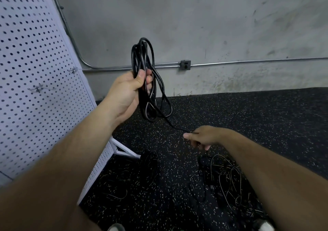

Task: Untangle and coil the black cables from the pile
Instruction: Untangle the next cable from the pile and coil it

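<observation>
The left hand (pixel 129 88) grips the coil (pixel 145 81), held upright at chest height. A free strand (pixel 174 127) runs down and right from the coil to the right hand (pixel 200 136), which pinches it. The pile (pixel 229 183) lies on the floor (pixel 266 124) below the right hand. No containers are present.

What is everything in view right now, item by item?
cable coil: one, black, held up in left hand, tail running to right hand
cable pile: one tangle, black, floor lower right
pegboard: one, white, left
cable bundle: one, black, floor by pegboard foot
conduit: one, grey metal, along wall
outlet box: one, grey, on conduit
left hand: fingers grip coil
right hand: fingers pinch tail
</observation>
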The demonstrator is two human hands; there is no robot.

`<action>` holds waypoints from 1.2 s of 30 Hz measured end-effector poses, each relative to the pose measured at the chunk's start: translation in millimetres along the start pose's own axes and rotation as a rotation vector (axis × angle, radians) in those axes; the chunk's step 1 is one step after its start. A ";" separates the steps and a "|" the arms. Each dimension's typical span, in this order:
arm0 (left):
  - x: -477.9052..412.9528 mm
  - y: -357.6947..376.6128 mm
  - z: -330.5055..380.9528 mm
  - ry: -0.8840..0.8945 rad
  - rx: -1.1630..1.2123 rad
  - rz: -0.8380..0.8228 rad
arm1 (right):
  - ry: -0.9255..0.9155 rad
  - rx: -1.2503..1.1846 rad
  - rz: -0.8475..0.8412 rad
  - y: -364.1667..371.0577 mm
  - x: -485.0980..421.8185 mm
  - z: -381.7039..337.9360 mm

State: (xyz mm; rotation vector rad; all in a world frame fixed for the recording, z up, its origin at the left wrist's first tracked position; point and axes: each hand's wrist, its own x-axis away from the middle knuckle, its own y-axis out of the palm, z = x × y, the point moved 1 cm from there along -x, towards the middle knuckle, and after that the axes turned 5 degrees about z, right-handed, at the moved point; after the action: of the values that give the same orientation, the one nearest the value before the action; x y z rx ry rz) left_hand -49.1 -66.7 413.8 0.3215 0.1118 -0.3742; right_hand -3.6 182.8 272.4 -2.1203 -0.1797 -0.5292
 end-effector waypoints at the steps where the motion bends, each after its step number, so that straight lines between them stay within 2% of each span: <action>1: 0.3 -0.9 2.6 0.002 0.005 -0.008 | 0.008 -0.026 0.021 -8.0 3.4 6.2; 5: 2.5 -0.7 6.6 0.005 -0.005 -0.033 | 0.022 -0.014 0.051 -38.1 22.6 24.2; 9: 1.9 3.9 -5.9 -0.011 -0.172 -0.035 | 0.041 -0.104 0.056 -55.8 29.7 25.2; 13: 2.6 14.7 -20.3 -0.008 -0.373 0.000 | 0.005 -0.439 0.130 -67.3 34.9 3.2; 17: -3.1 25.2 -33.9 0.025 -0.477 -0.017 | -0.119 -0.988 0.159 -82.2 45.8 -27.2; 21: -4.9 39.2 -46.2 0.053 -0.493 -0.016 | -0.305 -1.173 0.167 -93.7 61.0 -54.4; 25: -4.2 49.7 -55.1 0.082 -0.665 -0.037 | -0.389 -1.058 0.400 -102.9 71.4 -68.5; 27: -2.6 53.8 -59.4 0.080 -0.677 -0.049 | -0.408 -0.962 0.485 -104.8 74.2 -71.5; 36: 2.9 67.9 -64.7 -0.059 -0.236 -0.021 | -0.455 -0.676 0.599 -91.9 88.7 -85.3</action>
State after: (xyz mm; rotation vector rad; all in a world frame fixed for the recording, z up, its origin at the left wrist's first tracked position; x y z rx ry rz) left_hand -24.0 13.3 371.8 0.0766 0.1000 -0.3871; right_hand 20.6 159.4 422.3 -2.7553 0.4350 0.3048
